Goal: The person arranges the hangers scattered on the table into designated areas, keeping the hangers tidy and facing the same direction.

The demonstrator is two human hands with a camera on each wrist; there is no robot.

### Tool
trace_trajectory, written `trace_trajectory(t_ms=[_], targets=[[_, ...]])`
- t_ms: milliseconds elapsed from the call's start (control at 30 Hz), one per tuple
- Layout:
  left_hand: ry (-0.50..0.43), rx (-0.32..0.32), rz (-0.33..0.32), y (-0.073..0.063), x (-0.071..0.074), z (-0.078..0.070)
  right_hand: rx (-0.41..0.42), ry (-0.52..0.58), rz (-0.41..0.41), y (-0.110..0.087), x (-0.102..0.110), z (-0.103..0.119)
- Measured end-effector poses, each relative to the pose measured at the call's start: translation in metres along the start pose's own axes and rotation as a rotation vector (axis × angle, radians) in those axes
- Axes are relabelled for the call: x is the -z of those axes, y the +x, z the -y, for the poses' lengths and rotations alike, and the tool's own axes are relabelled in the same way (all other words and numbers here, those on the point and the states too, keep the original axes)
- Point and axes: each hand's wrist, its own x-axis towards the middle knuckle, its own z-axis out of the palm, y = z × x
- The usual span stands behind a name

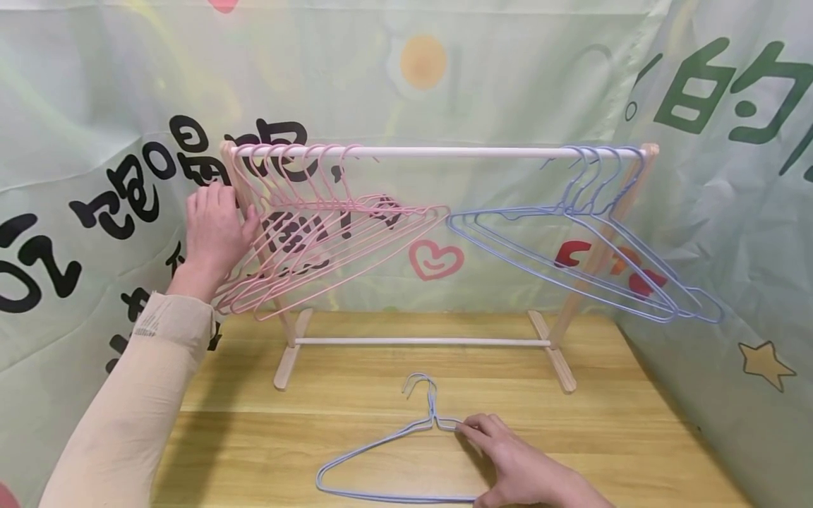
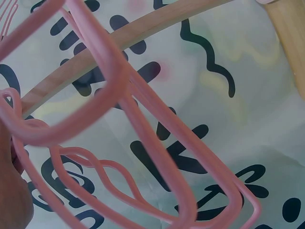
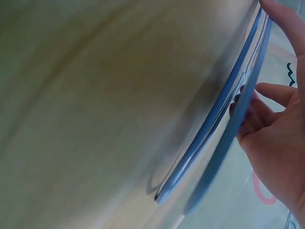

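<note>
Two stacked blue wire hangers [image 1: 375,447] lie on the table in the head view, hooks pointing away. My right hand [image 1: 517,458] grips their right end, fingertips at the shoulder wire and thumb at the bottom bar. Blue wires [image 3: 214,129] run past the right hand [image 3: 274,119] in the right wrist view. My left hand [image 1: 219,229] is raised at the left post of the hanger rack [image 1: 406,152], beside several pink hangers [image 1: 356,243]. Its fingertips are hidden, so I cannot tell whether they grip the post. Pink hangers [image 2: 157,148] fill the left wrist view.
Several blue hangers [image 1: 565,275] hang at the rack's right end, their left corners close to the pink ones. The rack's wooden feet [image 1: 552,353] stand on the wooden table [image 1: 356,406]. A printed cloth [image 1: 508,85] surrounds the back and sides.
</note>
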Motion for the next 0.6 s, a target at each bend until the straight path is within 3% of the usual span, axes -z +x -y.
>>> trace_trajectory(t_ms=[300, 600], targets=[[0.000, 0.000, 0.001, -0.0007, -0.0001, 0.0001, 0.031, 0.017, -0.069, 0.0006, 0.0016, 0.0006], [0.002, -0.002, -0.003, -0.0005, 0.0004, -0.0007, 0.025, -0.039, -0.222, 0.0000, 0.0022, 0.0022]])
